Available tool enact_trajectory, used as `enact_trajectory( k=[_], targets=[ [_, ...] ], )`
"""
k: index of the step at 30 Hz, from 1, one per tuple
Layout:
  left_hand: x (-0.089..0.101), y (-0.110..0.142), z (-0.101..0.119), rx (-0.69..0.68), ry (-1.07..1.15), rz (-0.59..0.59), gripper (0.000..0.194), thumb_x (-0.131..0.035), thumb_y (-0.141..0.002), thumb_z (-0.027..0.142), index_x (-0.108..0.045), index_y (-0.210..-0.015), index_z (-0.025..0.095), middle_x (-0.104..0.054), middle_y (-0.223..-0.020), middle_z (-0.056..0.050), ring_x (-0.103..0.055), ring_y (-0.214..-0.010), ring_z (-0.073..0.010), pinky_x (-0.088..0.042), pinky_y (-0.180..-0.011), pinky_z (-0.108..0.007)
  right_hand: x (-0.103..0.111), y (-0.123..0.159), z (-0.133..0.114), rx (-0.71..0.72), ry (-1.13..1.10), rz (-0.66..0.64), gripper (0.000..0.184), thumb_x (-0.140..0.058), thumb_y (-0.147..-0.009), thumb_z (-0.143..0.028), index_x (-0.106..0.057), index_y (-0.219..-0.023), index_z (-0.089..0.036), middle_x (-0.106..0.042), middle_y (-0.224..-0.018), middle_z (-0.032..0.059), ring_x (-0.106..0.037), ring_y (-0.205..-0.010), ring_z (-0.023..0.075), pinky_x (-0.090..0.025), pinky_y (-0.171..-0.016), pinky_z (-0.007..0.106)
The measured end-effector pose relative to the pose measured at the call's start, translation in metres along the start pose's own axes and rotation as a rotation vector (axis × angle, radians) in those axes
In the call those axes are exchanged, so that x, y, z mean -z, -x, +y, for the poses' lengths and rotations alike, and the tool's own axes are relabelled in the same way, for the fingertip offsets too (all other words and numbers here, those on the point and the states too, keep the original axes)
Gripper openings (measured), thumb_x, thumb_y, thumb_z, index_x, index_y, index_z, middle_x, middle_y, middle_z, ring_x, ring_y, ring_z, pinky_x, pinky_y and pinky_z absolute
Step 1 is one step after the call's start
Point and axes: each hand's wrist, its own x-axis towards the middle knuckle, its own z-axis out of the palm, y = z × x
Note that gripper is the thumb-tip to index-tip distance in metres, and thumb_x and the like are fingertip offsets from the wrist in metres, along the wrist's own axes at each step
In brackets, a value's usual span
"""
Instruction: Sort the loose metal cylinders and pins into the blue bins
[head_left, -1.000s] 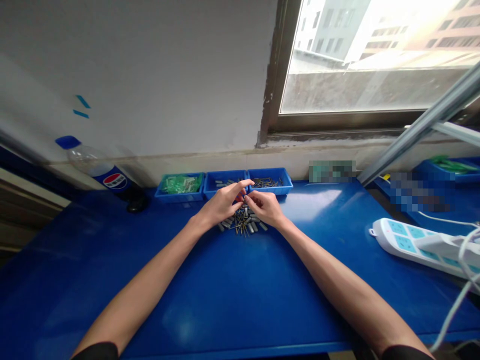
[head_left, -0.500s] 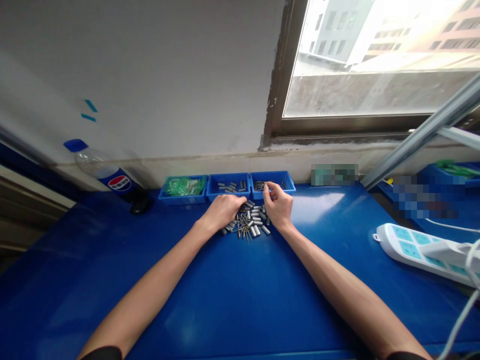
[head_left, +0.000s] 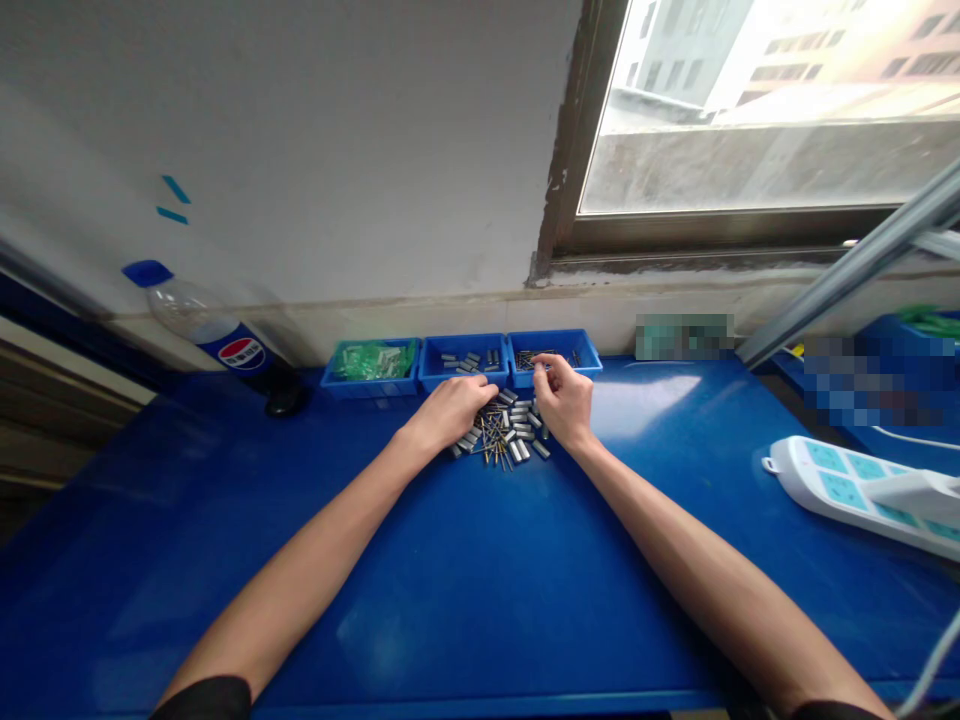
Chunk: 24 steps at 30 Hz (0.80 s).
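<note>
A loose pile on the blue table mixes short grey metal cylinders (head_left: 519,450) with thin brass-and-grey pins (head_left: 495,430). At its left edge, my left hand (head_left: 454,408) is closed, with its fingertips low by the pile; what they hold, if anything, is hidden. My right hand (head_left: 566,402) is just right of the pile, thumb and forefinger pinched at the front of the right blue bin (head_left: 591,367), which holds thin pins. Whatever lies in that pinch is too small to name. Grey cylinders lie in the middle blue bin (head_left: 433,381), behind my left hand.
The left blue bin (head_left: 367,388) holds green-looking bagged parts. A cola bottle (head_left: 240,350) leans at the back left. On the right are a white power strip (head_left: 840,485), a metal bar (head_left: 825,270) and another blue bin (head_left: 885,340). The wall and window stand behind the bins.
My hands were together over the pile and have parted. The right moved to the front of the right bin; the left closed and lowered at the pile's left side. More of the pile shows.
</note>
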Motion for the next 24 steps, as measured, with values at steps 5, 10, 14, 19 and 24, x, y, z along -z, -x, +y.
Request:
enact_trajectory(
  k=[5,10,14,19,24],
  targets=[
    [0.004,0.0,0.003,-0.003,0.016,0.006,0.034,-0.05,-0.086,-0.003,-0.073,-0.101,0.016,-0.075,-0.095,-0.011,-0.073,-0.091,-0.0242,-0.057,-0.08,-0.032,0.0,0.002,0.0,0.01,-0.028,-0.005,0.026,-0.054,-0.099,-0.037,-0.074,-0.1,-0.02,-0.056,-0.058,-0.0032,-0.049,-0.049,0.0138,-0.038,-0.055,0.028],
    [0.019,-0.002,0.004,-0.015,0.162,0.098,0.03,-0.058,-0.086,0.0,-0.075,-0.104,0.017,-0.078,-0.098,-0.009,-0.074,-0.095,-0.0246,-0.058,-0.086,-0.034,0.003,0.004,-0.001,0.028,-0.084,-0.037,0.024,-0.055,-0.098,-0.035,-0.073,-0.1,-0.02,-0.054,-0.057,-0.004,-0.048,-0.049,0.0135,-0.037,-0.054,0.028],
    [0.023,-0.002,0.006,-0.051,0.373,0.201,0.029,-0.06,-0.09,0.003,-0.074,-0.11,0.018,-0.079,-0.105,-0.006,-0.076,-0.098,-0.0212,-0.059,-0.091,-0.033,0.007,0.006,-0.004,0.101,-0.118,-0.131,0.024,-0.055,-0.098,-0.037,-0.073,-0.099,-0.02,-0.054,-0.057,-0.0045,-0.044,-0.048,0.0126,-0.037,-0.054,0.028],
    [0.017,-0.001,0.011,0.013,0.423,0.278,0.044,-0.068,-0.088,0.006,-0.066,-0.131,0.018,-0.079,-0.102,-0.007,-0.078,-0.091,-0.0195,-0.062,-0.084,-0.029,0.009,0.006,-0.007,0.193,-0.096,-0.216,0.029,-0.056,-0.101,-0.044,-0.072,-0.094,-0.02,-0.056,-0.059,-0.0028,-0.045,-0.051,0.0133,-0.036,-0.055,0.028],
    [0.013,-0.003,0.011,0.003,0.406,0.315,0.037,-0.069,-0.089,0.008,-0.066,-0.125,0.018,-0.079,-0.1,-0.007,-0.078,-0.089,-0.0194,-0.062,-0.083,-0.028,0.005,0.004,-0.007,0.249,-0.085,-0.293,0.039,-0.054,-0.103,-0.043,-0.056,-0.07,-0.021,-0.051,-0.057,-0.0036,-0.042,-0.051,0.0113,-0.033,-0.055,0.027]
  ],
)
